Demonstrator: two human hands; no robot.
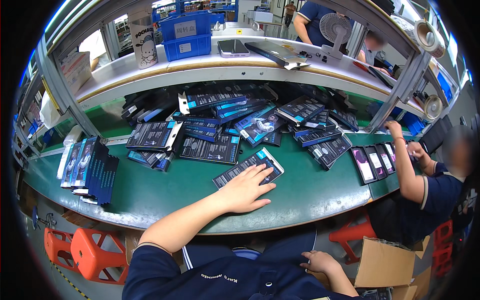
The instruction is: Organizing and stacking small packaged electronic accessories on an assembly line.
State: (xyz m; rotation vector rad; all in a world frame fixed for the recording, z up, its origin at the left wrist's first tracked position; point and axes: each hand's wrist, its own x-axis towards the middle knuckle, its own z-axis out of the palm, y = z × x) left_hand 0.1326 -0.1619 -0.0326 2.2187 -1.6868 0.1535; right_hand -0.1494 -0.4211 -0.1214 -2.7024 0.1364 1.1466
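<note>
My left hand (pixel 245 187) lies flat with its fingers spread, its fingertips on a flat black box (pixel 270 159) with a pale blue end. The box lies face down near the middle of the green table (pixel 305 192). Low at the right, my right hand (pixel 322 262) rests by my lap, holding nothing, its fingers loosely apart. Beyond the left hand spreads a loose heap of similar black boxes (pixel 210 148); one box with a printed figure (pixel 258 124) faces up. A neat stack of boxes (pixel 86 165) stands at the table's left.
Above the heap runs a white shelf bearing a phone (pixel 233 48), blue bins (pixel 186 37), a cup (pixel 143 42) and a small fan (pixel 335 29). At the right a co-worker (pixel 435 185) reaches over open black trays (pixel 364 165). Red stools (pixel 97 255) and a cardboard box (pixel 385 262) stand below.
</note>
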